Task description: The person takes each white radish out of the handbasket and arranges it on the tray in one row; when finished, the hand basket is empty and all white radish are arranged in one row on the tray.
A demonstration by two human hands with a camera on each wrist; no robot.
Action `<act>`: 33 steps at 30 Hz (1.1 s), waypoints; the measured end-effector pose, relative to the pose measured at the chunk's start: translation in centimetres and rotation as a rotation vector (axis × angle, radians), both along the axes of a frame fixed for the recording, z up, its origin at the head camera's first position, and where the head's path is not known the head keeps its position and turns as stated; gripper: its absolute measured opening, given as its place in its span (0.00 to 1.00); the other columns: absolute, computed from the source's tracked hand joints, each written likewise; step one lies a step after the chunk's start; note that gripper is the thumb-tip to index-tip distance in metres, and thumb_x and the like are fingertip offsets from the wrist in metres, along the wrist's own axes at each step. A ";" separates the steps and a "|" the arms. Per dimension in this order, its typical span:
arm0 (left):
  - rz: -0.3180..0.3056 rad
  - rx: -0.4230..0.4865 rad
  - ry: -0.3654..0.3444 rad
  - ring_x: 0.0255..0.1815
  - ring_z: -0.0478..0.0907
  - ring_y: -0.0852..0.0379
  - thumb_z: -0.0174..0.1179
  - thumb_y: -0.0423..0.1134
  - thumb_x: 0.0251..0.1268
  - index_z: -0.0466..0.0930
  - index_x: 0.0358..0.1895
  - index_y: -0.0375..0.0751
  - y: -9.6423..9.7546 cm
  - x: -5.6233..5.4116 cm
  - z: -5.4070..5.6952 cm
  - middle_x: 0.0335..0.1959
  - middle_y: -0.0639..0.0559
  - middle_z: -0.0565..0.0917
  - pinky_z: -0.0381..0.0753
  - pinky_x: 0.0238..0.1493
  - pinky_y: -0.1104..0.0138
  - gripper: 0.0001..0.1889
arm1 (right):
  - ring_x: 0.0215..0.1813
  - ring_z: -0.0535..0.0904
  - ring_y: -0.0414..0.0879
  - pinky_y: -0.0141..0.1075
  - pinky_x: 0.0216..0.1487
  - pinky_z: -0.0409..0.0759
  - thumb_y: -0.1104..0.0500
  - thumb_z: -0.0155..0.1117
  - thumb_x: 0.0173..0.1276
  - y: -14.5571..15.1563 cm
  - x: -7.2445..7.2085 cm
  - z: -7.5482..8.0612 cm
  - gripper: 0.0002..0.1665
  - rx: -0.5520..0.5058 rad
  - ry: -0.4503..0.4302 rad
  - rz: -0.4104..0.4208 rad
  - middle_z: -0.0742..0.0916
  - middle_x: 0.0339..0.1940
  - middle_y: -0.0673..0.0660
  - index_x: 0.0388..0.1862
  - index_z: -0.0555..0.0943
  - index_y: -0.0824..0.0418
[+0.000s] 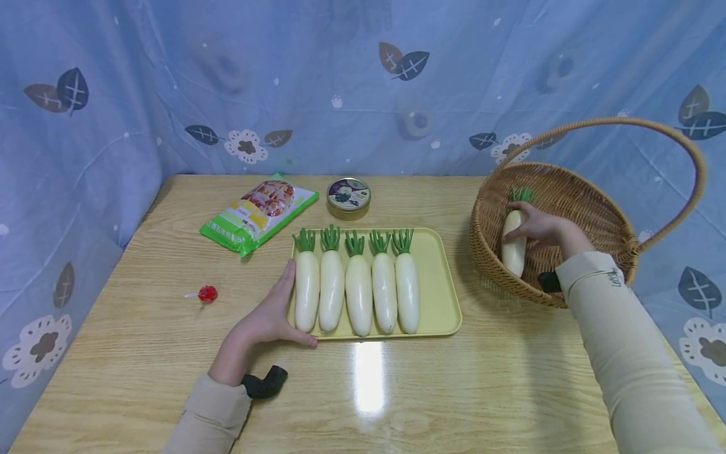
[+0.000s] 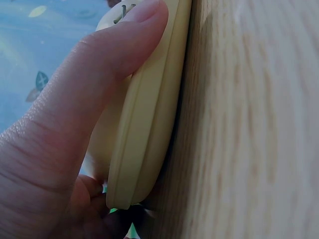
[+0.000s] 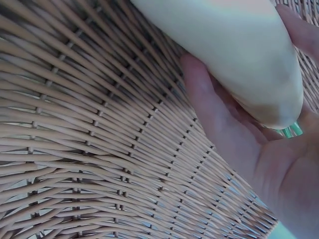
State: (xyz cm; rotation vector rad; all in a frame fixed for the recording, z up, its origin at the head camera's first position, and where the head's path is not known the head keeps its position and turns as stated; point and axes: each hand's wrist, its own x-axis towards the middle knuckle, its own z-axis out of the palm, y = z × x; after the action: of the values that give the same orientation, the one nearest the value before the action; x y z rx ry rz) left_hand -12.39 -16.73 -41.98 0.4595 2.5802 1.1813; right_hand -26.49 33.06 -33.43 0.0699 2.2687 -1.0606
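Note:
Inside the wicker basket (image 1: 601, 208), my right hand (image 1: 539, 230) grips a white radish (image 1: 513, 249) with a green top. In the right wrist view, thumb and fingers wrap around that radish (image 3: 239, 50) close over the woven wall. Several white radishes (image 1: 358, 296) lie side by side on the yellow tray (image 1: 439, 284), green tops pointing away from me. My left hand (image 1: 266, 321) holds the tray's near left corner, thumb along the front edge and fingers along the left side. The left wrist view shows the thumb (image 2: 124, 45) over the tray's rim (image 2: 144, 119).
A green and white food packet (image 1: 261, 211) lies behind the tray at the left, with a round tin (image 1: 348, 198) beside it. A red lollipop (image 1: 207, 293) is on the wooden table (image 1: 442, 391) at the left. The basket's tall handle (image 1: 694, 164) arches at the right. Blue patterned cloth (image 1: 340, 82) hangs behind.

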 end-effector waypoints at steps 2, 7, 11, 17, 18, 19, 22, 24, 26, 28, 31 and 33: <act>-0.001 0.000 0.002 0.72 0.30 0.44 0.79 0.53 0.21 0.22 0.70 0.38 0.0 0.0 0.0 0.72 0.41 0.29 0.41 0.68 0.49 0.78 | 0.57 0.60 0.78 0.54 0.40 0.78 0.63 0.59 0.63 0.1 0.0 0.2 0.57 -0.002 0.000 0.005 0.47 0.61 0.83 0.71 0.26 0.59; -0.002 0.003 0.007 0.72 0.30 0.44 0.79 0.53 0.21 0.23 0.70 0.38 0.0 0.0 0.0 0.72 0.40 0.29 0.41 0.68 0.49 0.78 | 0.53 0.66 0.72 0.53 0.41 0.79 0.63 0.61 0.62 0.2 -0.1 0.8 0.58 -0.005 0.004 0.025 0.49 0.60 0.80 0.71 0.27 0.61; -0.004 0.003 0.008 0.72 0.30 0.44 0.79 0.53 0.21 0.23 0.70 0.38 0.0 0.0 0.0 0.72 0.40 0.29 0.41 0.68 0.49 0.78 | 0.49 0.69 0.65 0.53 0.40 0.79 0.63 0.60 0.62 0.2 -0.2 1.3 0.56 0.000 -0.007 0.041 0.50 0.59 0.79 0.71 0.27 0.61; -0.005 0.008 0.011 0.71 0.30 0.44 0.79 0.53 0.21 0.23 0.70 0.37 0.1 0.0 0.1 0.72 0.40 0.29 0.41 0.68 0.49 0.78 | 0.49 0.69 0.63 0.53 0.42 0.79 0.64 0.60 0.62 0.5 -0.3 1.8 0.58 0.003 -0.019 0.035 0.49 0.58 0.80 0.70 0.26 0.60; -0.006 0.007 0.012 0.71 0.31 0.43 0.79 0.53 0.21 0.23 0.70 0.37 0.1 0.0 0.1 0.72 0.40 0.29 0.41 0.68 0.49 0.78 | 0.49 0.69 0.63 0.53 0.42 0.79 0.64 0.60 0.62 0.6 -0.3 1.8 0.58 0.002 -0.016 0.034 0.49 0.59 0.80 0.70 0.25 0.60; -0.007 0.007 0.013 0.72 0.31 0.44 0.79 0.53 0.21 0.23 0.70 0.37 0.1 0.0 0.1 0.72 0.40 0.29 0.42 0.67 0.48 0.78 | 0.49 0.69 0.63 0.53 0.42 0.79 0.64 0.60 0.62 0.6 -0.3 1.9 0.58 -0.001 -0.013 0.032 0.49 0.59 0.80 0.70 0.26 0.60; -0.008 0.009 0.013 0.72 0.31 0.44 0.79 0.53 0.21 0.23 0.70 0.36 0.1 0.0 0.0 0.72 0.40 0.29 0.42 0.67 0.48 0.78 | 0.49 0.69 0.63 0.53 0.42 0.79 0.64 0.60 0.62 0.8 -0.2 2.1 0.58 -0.009 -0.006 0.030 0.49 0.59 0.80 0.71 0.26 0.60; -0.007 0.010 0.011 0.71 0.30 0.44 0.79 0.53 0.21 0.23 0.70 0.36 0.1 0.0 0.0 0.72 0.40 0.29 0.42 0.68 0.48 0.78 | 0.49 0.69 0.63 0.53 0.42 0.79 0.64 0.60 0.62 0.8 -0.1 2.2 0.58 -0.013 -0.002 0.028 0.48 0.60 0.80 0.71 0.26 0.60; -0.005 0.011 0.006 0.71 0.30 0.44 0.79 0.53 0.21 0.23 0.70 0.37 0.1 0.0 0.1 0.72 0.40 0.29 0.41 0.68 0.49 0.78 | 0.49 0.69 0.64 0.53 0.41 0.79 0.64 0.60 0.62 0.9 -0.1 2.3 0.57 -0.022 0.004 0.028 0.48 0.60 0.79 0.71 0.27 0.59; -0.001 0.010 0.000 0.71 0.30 0.44 0.79 0.53 0.21 0.23 0.70 0.37 0.1 0.0 0.1 0.72 0.40 0.29 0.41 0.68 0.49 0.78 | 0.51 0.68 0.67 0.53 0.41 0.79 0.63 0.59 0.63 0.9 -0.1 2.5 0.57 -0.038 0.006 0.029 0.49 0.60 0.79 0.71 0.27 0.57; 0.000 0.008 -0.001 0.71 0.30 0.43 0.79 0.53 0.22 0.23 0.70 0.37 0.1 0.0 0.1 0.72 0.40 0.29 0.41 0.67 0.48 0.78 | 0.53 0.66 0.71 0.53 0.42 0.78 0.64 0.59 0.63 0.9 0.0 2.9 0.57 -0.063 0.013 0.031 0.49 0.61 0.78 0.71 0.27 0.56; -0.002 0.010 0.008 0.71 0.30 0.42 0.79 0.53 0.22 0.23 0.70 0.36 0.1 0.0 0.1 0.72 0.39 0.29 0.41 0.67 0.48 0.77 | 0.55 0.65 0.73 0.53 0.43 0.78 0.64 0.59 0.63 0.9 0.1 3.3 0.57 -0.075 0.012 0.036 0.49 0.61 0.78 0.71 0.27 0.55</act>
State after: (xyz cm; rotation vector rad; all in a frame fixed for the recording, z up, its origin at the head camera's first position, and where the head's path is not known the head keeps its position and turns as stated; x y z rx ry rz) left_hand -12.35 -16.66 -41.89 0.4703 2.5812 1.1938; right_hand -26.44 33.92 -30.17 -0.0080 2.2303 -1.1293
